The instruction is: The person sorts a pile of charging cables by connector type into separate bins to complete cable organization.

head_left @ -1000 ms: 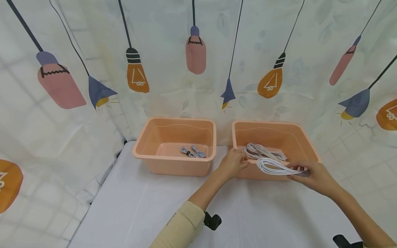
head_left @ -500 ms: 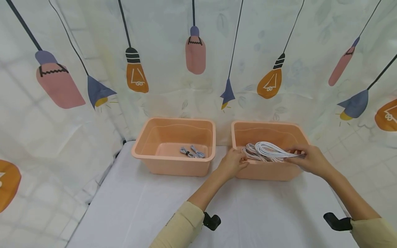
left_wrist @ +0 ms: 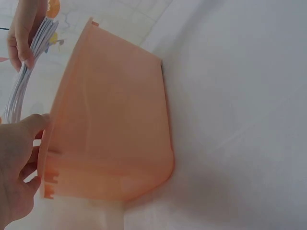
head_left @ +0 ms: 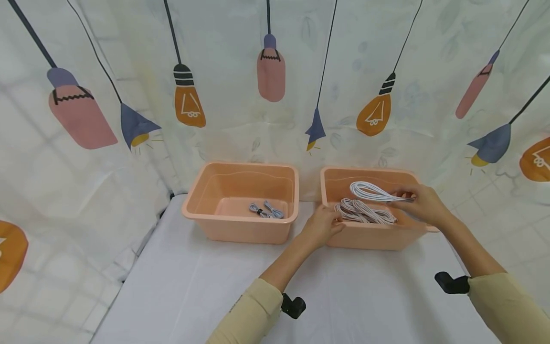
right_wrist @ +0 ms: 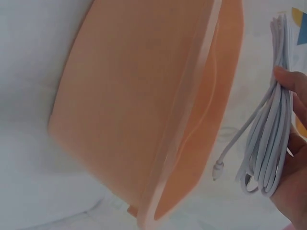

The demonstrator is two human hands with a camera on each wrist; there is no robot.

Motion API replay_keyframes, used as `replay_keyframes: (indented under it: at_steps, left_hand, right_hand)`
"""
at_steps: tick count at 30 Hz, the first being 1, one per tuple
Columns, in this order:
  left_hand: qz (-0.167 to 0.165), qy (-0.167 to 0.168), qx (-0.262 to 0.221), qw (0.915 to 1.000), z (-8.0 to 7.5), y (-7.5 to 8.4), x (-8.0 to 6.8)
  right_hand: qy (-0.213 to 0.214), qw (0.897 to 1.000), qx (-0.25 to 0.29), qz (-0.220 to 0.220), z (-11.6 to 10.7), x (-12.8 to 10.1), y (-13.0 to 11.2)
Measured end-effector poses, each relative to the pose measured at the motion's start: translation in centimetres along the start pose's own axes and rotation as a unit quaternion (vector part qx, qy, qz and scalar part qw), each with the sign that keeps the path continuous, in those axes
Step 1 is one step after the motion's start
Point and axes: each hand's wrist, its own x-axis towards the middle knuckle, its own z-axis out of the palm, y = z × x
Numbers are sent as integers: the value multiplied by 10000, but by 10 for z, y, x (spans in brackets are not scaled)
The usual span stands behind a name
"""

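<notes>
My right hand [head_left: 408, 195] pinches a coiled white cable [head_left: 371, 192] and holds it above the inside of the right orange bin [head_left: 369, 237]. A second white coil [head_left: 365, 212] lies on that bin's floor. My left hand [head_left: 332, 221] grips the bin's front left rim. In the right wrist view the held cable [right_wrist: 271, 139] hangs beside the bin [right_wrist: 134, 105], with a loose plug end [right_wrist: 218, 168] dangling from it. In the left wrist view my left hand [left_wrist: 17, 167] is at the rim of the bin [left_wrist: 115, 124], with the cable [left_wrist: 21, 86] above it.
A second orange bin [head_left: 240, 230] stands to the left with small grey cables [head_left: 267, 210] inside. Both bins sit at the back of a white table [head_left: 193, 286]. A curtain printed with lamps [head_left: 270, 71] hangs close behind and on both sides.
My right hand has carried the white coil from in front of the right bin up and over its rim to above its inside. My left hand has stayed on the rim.
</notes>
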Motion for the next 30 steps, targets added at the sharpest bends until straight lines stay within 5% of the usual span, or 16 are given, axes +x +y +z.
replay_keyframes:
  at_steps: [18, 30]
  left_hand:
    - [-115, -88, -39, 9999, 0, -1, 3]
    - [6, -33, 122, 9999, 2, -2, 1]
  right_hand:
    - [-357, 9983, -41, 454, 5, 39, -1]
    - [-311, 9970, 327, 636, 9, 42, -10]
